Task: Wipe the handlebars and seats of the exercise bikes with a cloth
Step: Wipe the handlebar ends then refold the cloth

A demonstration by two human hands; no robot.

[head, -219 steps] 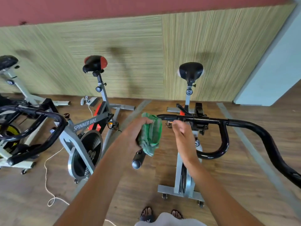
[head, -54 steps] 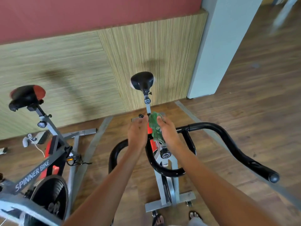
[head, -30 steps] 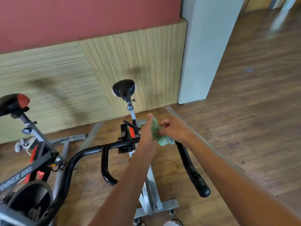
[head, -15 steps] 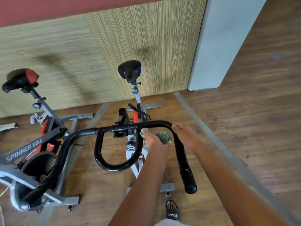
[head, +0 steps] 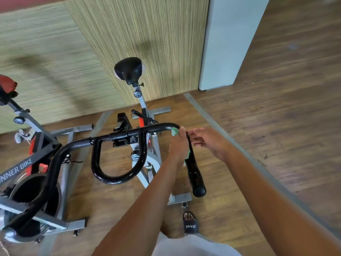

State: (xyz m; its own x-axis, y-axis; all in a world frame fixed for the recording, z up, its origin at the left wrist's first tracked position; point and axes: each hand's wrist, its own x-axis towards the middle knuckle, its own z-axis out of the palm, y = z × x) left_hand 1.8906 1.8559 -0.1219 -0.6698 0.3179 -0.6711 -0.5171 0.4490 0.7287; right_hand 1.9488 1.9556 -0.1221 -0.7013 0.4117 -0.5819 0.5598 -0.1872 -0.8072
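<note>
Wrapped round the right-hand bend of the handlebar (head: 156,127), the left hand (head: 178,145) is closed on a green cloth (head: 175,131), which is pressed between palm and tube. Green shows at the top of the hand and again at its near edge, so the cloth is judged to be folded round the bar, letting one sliding stroke reach all sides. The right hand (head: 208,141) is held just right of it with its fingers (head: 191,136) stretched almost straight toward the tube. Nothing is held in it, and whether the tips touch the bar cannot be told. It is probably placed there to steady the bar. The right arm of the bar runs down toward the near side, so a stroke drawn along it to the capped end would seem the natural next pass. The black seat (head: 129,69) stands at the far end of the same bike, by the panelled wall (head: 147,34), well apart from the cloth. A second bike (head: 42,148) is parked to the left, its red seat (head: 7,87) cut by the frame edge.
</note>
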